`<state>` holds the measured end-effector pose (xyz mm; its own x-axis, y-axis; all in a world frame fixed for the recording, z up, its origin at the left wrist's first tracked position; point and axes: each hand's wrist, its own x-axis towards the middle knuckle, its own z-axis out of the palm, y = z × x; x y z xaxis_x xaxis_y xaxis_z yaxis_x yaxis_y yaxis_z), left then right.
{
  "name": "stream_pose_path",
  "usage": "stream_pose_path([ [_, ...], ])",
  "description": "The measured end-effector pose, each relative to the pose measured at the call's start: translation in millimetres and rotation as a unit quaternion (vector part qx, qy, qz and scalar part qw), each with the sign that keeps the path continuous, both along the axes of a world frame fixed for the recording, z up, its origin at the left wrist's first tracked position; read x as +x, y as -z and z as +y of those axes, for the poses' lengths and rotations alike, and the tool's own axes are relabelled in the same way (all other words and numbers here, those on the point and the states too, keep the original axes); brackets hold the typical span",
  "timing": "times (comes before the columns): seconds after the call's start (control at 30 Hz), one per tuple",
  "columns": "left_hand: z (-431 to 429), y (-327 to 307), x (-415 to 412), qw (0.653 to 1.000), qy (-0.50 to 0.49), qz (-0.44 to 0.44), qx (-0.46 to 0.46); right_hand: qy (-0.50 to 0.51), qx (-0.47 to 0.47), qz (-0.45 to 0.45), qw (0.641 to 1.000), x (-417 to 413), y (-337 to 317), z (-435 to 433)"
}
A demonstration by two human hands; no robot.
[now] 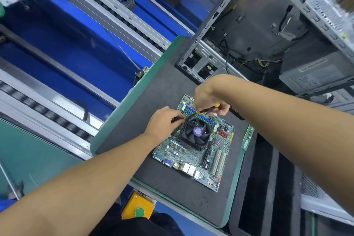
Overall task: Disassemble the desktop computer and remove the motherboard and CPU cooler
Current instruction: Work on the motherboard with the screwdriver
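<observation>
The left hand [164, 122] is set at the far left corner of the CPU cooler [195, 134], with its fingers curled. A thin black fan lead [189, 116] appears to be pinched at the fingertips, though the contact is small and partly hidden. The cooler is seated on the motherboard [183, 156], which lies flat on the black mat [162, 86] towards the right edge of the table [115, 117].

The board is judged to be light and stiff, but thin enough to flex, and it is crowded with fragile parts. It is best taken by its bare edges with both hands, never by the slots or capacitors. The cooler is probably the heaviest thing on it. It should be gripped by the square frame at its sides, with the fan blades and the purple hub label left untouched. If it sticks once its fastenings are loose, a gentle twist is safer than a straight pull. The lead is soft and should be drawn out by its plug, not by the wire.

The right hand [208, 99] is closed round a yellow-handled screwdriver [217, 105] at the cooler's far edge, beside the blue and green memory slots. The tip cannot be made out. A slip there could score the board.

A loose green memory stick [248, 138] lies at the table's right edge. The opened computer case [249, 25] stands at the far right corner.
</observation>
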<state>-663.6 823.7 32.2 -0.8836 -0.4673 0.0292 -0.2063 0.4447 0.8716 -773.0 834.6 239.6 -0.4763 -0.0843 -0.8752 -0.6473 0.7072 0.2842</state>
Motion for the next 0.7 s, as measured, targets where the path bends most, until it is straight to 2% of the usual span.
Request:
stream_pose_path([
  [0.1,0,0,0,1.0,0.0,0.009,0.0,0.094,0.02,0.0,0.995,-7,-2,-2],
  [0.33,0,-2,0,1.0,0.003,0.019,-0.004,0.134,0.141,-0.014,0.981,-6,2,-2],
  [0.4,0,-3,0,1.0,0.0,0.022,-0.004,0.13,0.141,-0.008,0.981,-7,4,0],
  [0.5,1,-2,0,1.0,-0.001,0.022,-0.009,0.102,0.089,0.0,0.991,-7,5,5],
  [0.57,1,-1,0,1.0,-0.001,0.025,-0.007,0.048,0.052,-0.006,0.997,-3,5,8],
  [0.63,1,-2,-1,1.0,0.006,0.021,-0.005,-0.098,0.038,0.027,0.994,4,3,13],
  [0.7,1,-2,-1,1.0,0.011,0.016,-0.002,-0.296,0.041,0.104,0.949,16,1,14],
])
